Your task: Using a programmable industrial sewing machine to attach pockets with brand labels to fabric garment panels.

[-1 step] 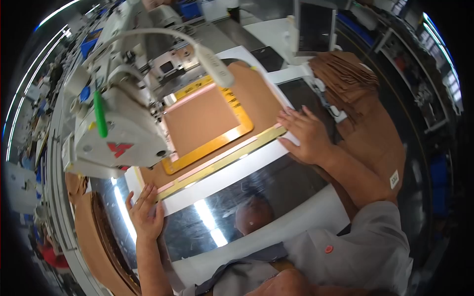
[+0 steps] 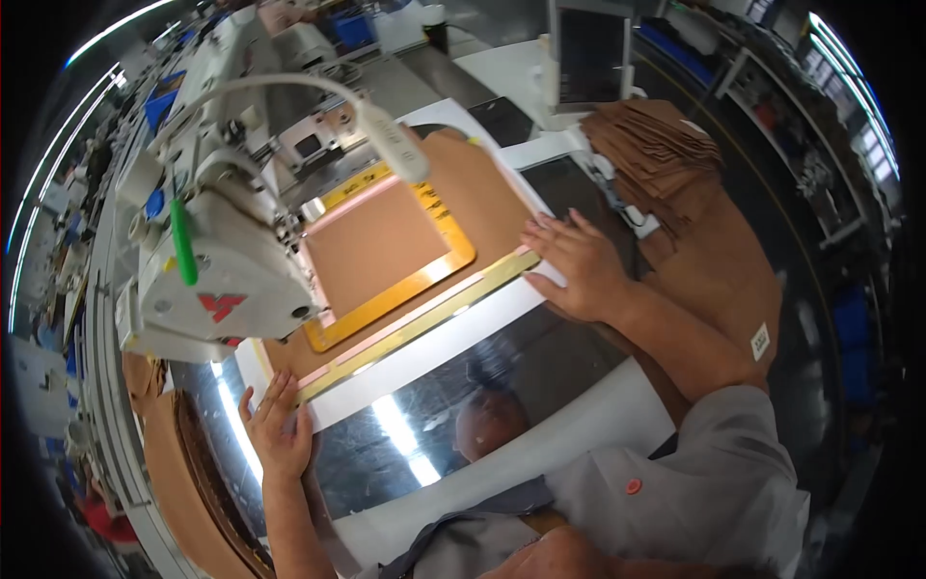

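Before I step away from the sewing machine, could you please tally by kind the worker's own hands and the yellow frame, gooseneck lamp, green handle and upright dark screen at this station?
Hands: 2 (left hand, right hand)
Yellow frame: 1
Gooseneck lamp: 1
Green handle: 1
Upright dark screen: 1
Total: 6

One left hand (image 2: 278,436), one right hand (image 2: 584,275), one gold strip (image 2: 424,325), one yellow frame (image 2: 388,308) are counted; one foreground sewing machine (image 2: 236,265), one gooseneck lamp (image 2: 391,143), one red button (image 2: 634,486) tallied.
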A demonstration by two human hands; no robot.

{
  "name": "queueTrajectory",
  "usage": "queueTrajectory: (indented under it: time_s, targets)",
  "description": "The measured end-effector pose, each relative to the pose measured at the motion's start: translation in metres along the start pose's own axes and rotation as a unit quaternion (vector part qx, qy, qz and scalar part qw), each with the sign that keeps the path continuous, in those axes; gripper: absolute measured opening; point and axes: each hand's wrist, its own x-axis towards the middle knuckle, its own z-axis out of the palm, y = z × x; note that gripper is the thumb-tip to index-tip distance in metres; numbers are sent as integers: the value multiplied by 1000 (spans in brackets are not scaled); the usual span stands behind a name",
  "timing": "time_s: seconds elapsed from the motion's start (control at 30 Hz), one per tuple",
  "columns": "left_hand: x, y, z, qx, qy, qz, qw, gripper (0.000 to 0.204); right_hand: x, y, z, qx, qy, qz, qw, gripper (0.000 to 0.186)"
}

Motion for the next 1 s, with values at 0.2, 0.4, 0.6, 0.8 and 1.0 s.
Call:
queueTrajectory:
  time_s: [0.2,0.4,0.6,0.8,1.0]
  targets:
    - [7,1,7,3,18,12,1000,38,-13,4,-1,-42,9,2,999,51]
    - [0,5,7,23,39,-15,999,40,27,32,-89,-17,144,54,988,23]
    - [6,4,14,12,59,3,998,39,2,170,-170,-134,93,307,938,33]
    - [5,4,14,6,59,-2,998,39,-25,209,-123,-46,55,321,944,73]
    - [3,3,15,-5,66,-11,998,40,-38,208,-128,-149,29,243,958,78]
